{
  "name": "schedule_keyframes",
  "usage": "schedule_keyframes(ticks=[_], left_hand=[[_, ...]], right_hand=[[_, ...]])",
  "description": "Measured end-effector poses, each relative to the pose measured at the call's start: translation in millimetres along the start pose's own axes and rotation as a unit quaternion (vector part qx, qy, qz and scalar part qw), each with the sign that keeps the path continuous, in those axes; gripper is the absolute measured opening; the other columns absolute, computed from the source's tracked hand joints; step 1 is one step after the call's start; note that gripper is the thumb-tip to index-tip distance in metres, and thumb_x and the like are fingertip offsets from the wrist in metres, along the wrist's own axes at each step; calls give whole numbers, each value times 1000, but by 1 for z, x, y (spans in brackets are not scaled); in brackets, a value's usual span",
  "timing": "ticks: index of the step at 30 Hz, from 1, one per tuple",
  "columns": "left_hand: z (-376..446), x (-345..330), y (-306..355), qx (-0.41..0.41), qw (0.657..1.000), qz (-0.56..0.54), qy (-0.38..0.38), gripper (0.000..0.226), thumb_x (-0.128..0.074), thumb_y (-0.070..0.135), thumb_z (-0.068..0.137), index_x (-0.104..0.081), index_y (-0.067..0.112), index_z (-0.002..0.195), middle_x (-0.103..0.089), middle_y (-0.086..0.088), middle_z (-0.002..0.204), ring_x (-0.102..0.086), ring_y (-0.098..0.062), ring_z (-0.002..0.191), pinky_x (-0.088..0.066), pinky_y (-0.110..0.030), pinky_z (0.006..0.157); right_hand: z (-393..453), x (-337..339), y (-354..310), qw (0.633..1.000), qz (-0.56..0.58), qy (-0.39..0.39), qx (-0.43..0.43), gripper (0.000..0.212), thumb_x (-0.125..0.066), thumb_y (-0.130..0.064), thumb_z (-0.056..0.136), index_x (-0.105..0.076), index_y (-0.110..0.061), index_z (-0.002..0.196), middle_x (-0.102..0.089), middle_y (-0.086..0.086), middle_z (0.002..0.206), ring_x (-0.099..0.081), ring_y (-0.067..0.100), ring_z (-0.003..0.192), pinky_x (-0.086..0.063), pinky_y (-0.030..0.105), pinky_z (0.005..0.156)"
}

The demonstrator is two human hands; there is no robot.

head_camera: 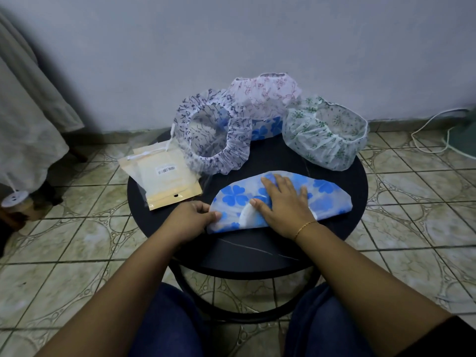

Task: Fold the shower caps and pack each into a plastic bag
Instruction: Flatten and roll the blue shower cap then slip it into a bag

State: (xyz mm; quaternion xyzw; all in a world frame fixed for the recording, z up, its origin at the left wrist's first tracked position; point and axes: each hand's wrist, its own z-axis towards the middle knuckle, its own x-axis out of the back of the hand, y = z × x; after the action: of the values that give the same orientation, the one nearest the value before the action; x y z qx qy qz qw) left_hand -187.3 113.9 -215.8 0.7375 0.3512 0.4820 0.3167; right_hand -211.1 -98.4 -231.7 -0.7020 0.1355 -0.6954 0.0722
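A shower cap with blue clover prints lies folded into a half-moon on the front of the round black table. My right hand presses flat on its middle, fingers straight. My left hand pinches the cap's left tip. Behind it stand three unfolded caps: one with dark purple print, one with pink print, one with green print. Another blue clover cap shows under the pink one. A stack of plastic zip bags lies at the table's left edge.
The table stands on a tiled floor close to a pale wall. A curtain hangs at the left, and a white cable runs along the floor at the right. My knees are under the table's front edge.
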Motion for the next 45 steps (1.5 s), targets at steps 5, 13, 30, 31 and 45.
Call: schedule_keyframes(ticks=[5,13,30,31,45], left_hand=[[7,-6,-1,-22,999,13,22,13,-69,24,85,-63,18,93,-70,-4,91,-63,-18,79,-51,-35,84],[-4,-2,8,-70,986,146,-26,49,-76,25,76,-47,26,116,-60,2,89,-58,-11,76,-46,-26,73],[6,-36,13,-260,875,403,-67,67,-32,52,74,-34,45,141,-11,13,158,-5,-5,144,-11,-35,109],[6,-36,13,-266,871,408,-60,73,-26,56,68,-35,45,139,-15,13,156,-6,-6,143,-10,-35,107],[32,-57,28,-335,855,384,-94,109,-49,89,55,-36,18,136,-10,4,159,8,-16,147,4,-34,119]], right_hand=[[-10,0,-2,988,-77,99,-86,62,-27,-65,91,-42,-26,137,-28,4,149,-23,24,134,-18,51,105],[-4,-1,6,998,-48,2,-51,66,-30,-68,88,-26,-33,144,-17,2,155,-13,25,141,-11,54,110],[14,8,35,994,5,69,-81,69,-32,-58,93,-23,-16,148,-7,10,158,1,27,145,5,44,116],[16,6,37,994,6,51,-95,73,-29,-61,93,-19,-16,149,-5,11,158,2,28,145,5,44,116],[57,11,25,999,12,-32,-25,63,-27,-47,98,-12,-18,151,5,6,159,8,19,146,6,39,116]])
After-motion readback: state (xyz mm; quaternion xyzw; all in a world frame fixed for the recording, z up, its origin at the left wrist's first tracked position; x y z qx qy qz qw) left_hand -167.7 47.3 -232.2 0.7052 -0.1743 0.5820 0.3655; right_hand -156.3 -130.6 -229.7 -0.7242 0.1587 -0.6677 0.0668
